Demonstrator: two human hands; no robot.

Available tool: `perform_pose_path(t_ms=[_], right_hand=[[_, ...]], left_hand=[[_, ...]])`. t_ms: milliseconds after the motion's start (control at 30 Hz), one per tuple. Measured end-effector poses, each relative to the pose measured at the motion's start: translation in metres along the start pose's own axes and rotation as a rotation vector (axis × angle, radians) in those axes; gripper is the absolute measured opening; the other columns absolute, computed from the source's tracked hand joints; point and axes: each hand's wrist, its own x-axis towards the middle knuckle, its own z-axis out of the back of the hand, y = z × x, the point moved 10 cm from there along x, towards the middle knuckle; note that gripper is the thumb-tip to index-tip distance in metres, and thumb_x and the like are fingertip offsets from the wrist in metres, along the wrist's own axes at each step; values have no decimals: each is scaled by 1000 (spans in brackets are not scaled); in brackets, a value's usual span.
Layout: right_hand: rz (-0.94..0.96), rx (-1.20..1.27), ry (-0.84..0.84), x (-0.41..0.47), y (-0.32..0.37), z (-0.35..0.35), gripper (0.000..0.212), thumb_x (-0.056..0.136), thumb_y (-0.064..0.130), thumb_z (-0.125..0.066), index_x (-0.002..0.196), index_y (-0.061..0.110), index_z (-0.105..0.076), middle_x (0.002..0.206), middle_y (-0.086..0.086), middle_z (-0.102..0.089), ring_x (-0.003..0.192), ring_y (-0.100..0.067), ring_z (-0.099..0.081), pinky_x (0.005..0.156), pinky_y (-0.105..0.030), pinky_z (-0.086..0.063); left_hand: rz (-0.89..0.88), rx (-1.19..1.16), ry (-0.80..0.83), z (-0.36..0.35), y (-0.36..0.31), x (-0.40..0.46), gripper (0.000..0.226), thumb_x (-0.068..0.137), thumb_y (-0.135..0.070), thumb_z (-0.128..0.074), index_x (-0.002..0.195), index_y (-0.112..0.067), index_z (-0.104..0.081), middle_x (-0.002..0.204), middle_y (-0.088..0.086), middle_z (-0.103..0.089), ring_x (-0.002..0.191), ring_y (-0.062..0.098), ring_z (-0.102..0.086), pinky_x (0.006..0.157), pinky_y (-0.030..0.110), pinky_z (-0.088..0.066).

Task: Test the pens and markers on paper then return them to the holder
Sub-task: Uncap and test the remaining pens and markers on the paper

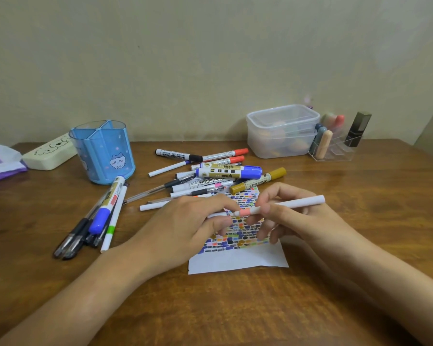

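My right hand (293, 216) grips a slim white marker with a pink band (295, 202), held level above the paper. My left hand (193, 226) pinches the white cap (216, 215) at the marker's left end; a pink tip shows between cap and band. Under both hands lies a white paper (238, 258) covered in several rows of coloured swatches. A heap of pens and markers (210, 173) lies just behind the paper. A second bundle of pens (98, 216) lies to the left. The blue divided holder (103, 151) stands at the back left, with nothing visible inside.
A wooden table (235, 308) carries everything. At the back right stand stacked lidded plastic boxes (283, 131) and a clear organiser (335, 143) with small items. A cream pencil case (50, 153) and a purple-white packet (0, 161) lie at the back left.
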Motion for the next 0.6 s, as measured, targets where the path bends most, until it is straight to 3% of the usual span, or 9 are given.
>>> perform_pose_path(t_ms=[133, 367, 600], right_hand=[[-5, 25, 1, 0, -2, 0, 11, 96, 15, -62, 96, 4, -64, 93, -15, -77, 72, -21, -71, 63, -29, -55], [23, 77, 44, -2, 2, -6, 6, 84, 24, -71, 89, 20, -72, 94, -14, -77, 72, -20, -69, 62, -27, -54], [38, 70, 64, -3, 0, -7, 11, 84, 22, -72, 93, 16, -72, 93, -13, -76, 70, -20, -68, 63, -29, -52]], left_hand=[[11, -11, 10, -2, 3, 0, 24, 100, -42, -46, 120, -41, -58, 85, -21, -67, 88, -2, -59, 68, 21, -46], [-7, -35, 1, -3, -2, 0, 28, 99, -46, -43, 126, -45, -53, 86, -22, -68, 87, -10, -58, 63, 12, -38], [-27, -75, -15, -2, -8, -1, 23, 99, -48, -43, 119, -45, -54, 86, -21, -69, 89, 0, -63, 73, 29, -50]])
